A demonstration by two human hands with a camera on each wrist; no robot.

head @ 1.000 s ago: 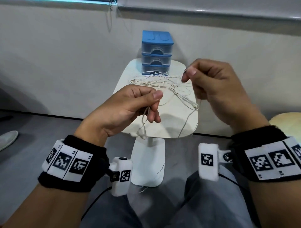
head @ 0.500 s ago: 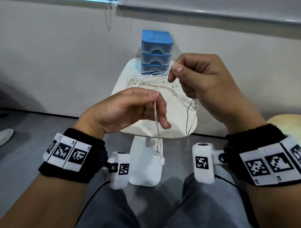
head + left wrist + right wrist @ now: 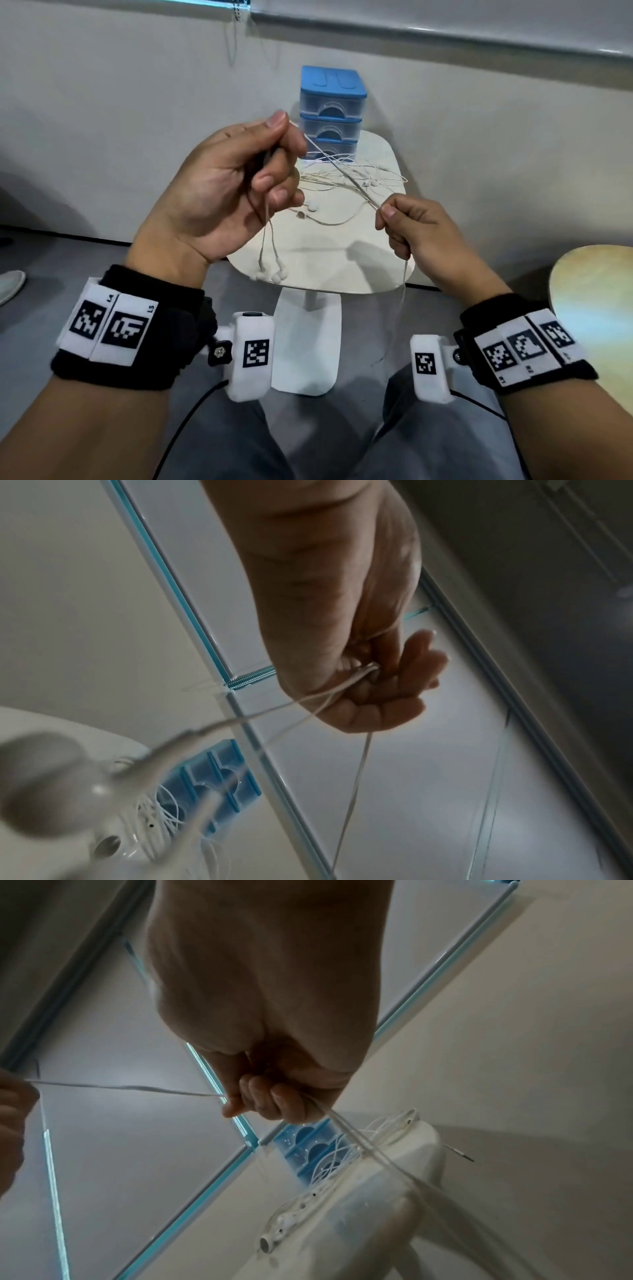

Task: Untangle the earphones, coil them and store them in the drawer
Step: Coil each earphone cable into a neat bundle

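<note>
Earphones (image 3: 337, 168) — cable stretched taut between left hand (image 3: 236, 192) and right hand (image 3: 411, 229), both pinching it.

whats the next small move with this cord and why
Probably start coiling: the left hand grips the cord with both earbuds dangling free, and the right hand pinches it further along, stretched straight between them. The right hand could loop that stretch around the left fingers. The drawers look closed.
</note>
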